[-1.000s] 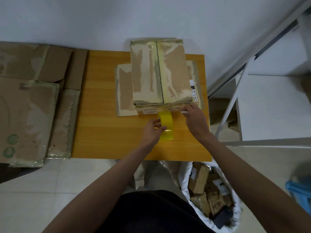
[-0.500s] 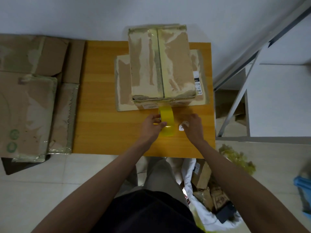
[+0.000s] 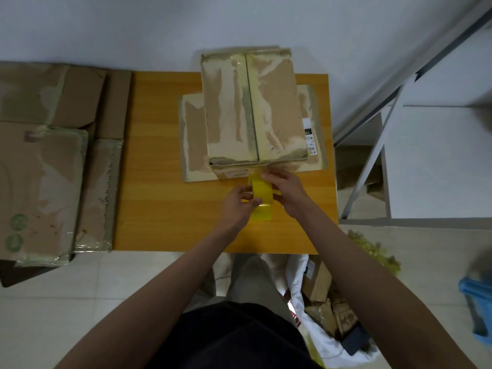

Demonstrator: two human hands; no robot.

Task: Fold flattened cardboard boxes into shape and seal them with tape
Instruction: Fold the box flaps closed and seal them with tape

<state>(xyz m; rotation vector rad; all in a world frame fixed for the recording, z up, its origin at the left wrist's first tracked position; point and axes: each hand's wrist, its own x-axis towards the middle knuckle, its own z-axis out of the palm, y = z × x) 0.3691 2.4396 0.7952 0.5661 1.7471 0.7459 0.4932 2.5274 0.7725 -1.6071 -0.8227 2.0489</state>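
A folded cardboard box (image 3: pixel 253 107) stands on a flat piece of cardboard (image 3: pixel 193 134) at the back of the wooden table (image 3: pixel 165 182). Its two top flaps meet along a centre seam, with old tape marks on them. Just in front of the box a yellow tape roll (image 3: pixel 262 199) stands on edge, and a strip of tape runs from it up to the box's near face. My left hand (image 3: pixel 239 202) grips the roll from the left. My right hand (image 3: pixel 288 189) holds it from the right, fingers curled over the tape near the box's bottom edge.
Flattened cardboard boxes (image 3: pixel 40 166) lie stacked left of the table. A white metal shelf (image 3: pixel 439 161) stands at the right. On the floor by my legs sits a white bag (image 3: pixel 327 312) with cardboard scraps; a blue object (image 3: pixel 479 302) is at the far right.
My right hand has moved from the table beside the roll onto the tape roll, near the box's front. The left hand keeps its grip on the roll.
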